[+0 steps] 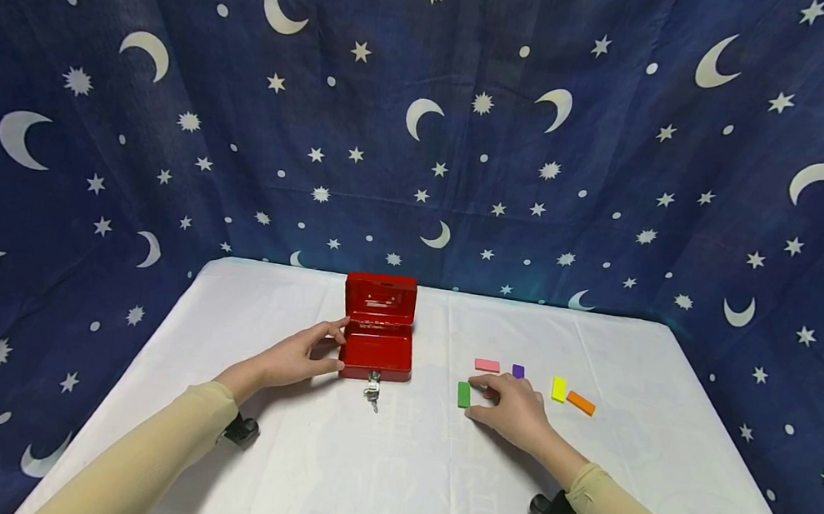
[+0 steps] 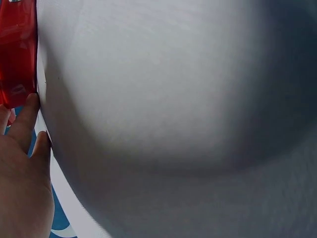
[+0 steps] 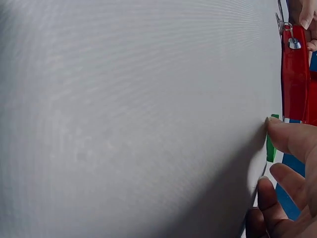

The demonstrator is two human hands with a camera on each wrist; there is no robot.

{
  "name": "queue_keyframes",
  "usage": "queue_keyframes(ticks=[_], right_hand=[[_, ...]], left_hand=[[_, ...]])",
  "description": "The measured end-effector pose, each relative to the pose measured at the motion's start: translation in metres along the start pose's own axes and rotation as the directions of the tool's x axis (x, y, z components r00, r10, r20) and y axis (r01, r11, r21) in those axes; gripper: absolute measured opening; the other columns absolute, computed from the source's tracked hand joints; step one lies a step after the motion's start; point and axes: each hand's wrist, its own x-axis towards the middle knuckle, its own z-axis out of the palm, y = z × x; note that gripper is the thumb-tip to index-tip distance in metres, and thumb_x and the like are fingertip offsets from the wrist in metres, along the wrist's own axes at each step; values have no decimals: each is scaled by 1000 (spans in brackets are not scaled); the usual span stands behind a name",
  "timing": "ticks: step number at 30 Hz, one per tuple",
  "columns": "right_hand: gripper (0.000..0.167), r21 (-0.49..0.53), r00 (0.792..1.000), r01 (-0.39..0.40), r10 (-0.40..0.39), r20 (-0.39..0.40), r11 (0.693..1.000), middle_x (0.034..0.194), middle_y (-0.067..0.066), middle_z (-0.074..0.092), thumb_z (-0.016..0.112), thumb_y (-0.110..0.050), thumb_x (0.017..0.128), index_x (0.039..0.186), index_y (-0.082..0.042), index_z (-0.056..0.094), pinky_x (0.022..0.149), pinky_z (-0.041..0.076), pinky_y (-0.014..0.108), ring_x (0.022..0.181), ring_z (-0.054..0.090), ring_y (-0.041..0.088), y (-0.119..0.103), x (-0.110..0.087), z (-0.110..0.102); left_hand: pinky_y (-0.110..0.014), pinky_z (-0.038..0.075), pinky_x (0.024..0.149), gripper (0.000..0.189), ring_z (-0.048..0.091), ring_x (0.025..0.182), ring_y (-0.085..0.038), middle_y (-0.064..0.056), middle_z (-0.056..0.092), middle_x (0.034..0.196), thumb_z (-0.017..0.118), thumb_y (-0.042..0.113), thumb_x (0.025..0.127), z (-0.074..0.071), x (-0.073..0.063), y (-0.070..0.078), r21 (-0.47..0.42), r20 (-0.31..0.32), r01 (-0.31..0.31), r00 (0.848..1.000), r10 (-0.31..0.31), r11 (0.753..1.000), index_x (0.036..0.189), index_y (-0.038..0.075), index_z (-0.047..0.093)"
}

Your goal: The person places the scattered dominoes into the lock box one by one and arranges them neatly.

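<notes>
Sleeves (image 1: pixel 159 440), hands (image 1: pixel 512 408), open red box (image 1: pixel 379 352), green block (image 1: pixel 464 395)

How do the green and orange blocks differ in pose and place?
The green block lies lengthwise near-to-far, the orange block at a slant. The green block is right by the right hand's fingertips, the orange block farther off. Both are flat oblongs lying on the white cloth.

Open red box (image 1: pixel 376 355), lid (image 1: pixel 380 297) raised, left of flat-lying oblong green block (image 1: pixel 464 395).
</notes>
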Motion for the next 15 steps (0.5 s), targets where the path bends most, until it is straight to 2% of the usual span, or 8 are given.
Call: queue_keyframes(ticks=[6, 15], right_hand=[[47, 17, 1000, 5, -5, -5, 1000, 88, -6, 58, 88, -32, 79, 123, -22, 74, 76, 31, 43, 90, 47, 22, 2, 0, 1], [46, 26, 1000, -16, 16, -1, 1000, 93, -8, 61, 87, -32, 80, 124, -23, 74, 78, 32, 43, 93, 48, 21, 3, 1, 3]], left_hand=[[-58, 27, 119, 36, 37, 148, -25, 6, 25, 168, 74, 37, 95, 0, 0, 1, -12, 2, -6, 1000, 6, 1000, 121, 21, 53], [-55, 30, 118, 38, 46, 143, -23, 8, 28, 166, 74, 43, 94, -2, 0, 5, 55, 3, 19, 1000, -19, 998, 119, 23, 54]])
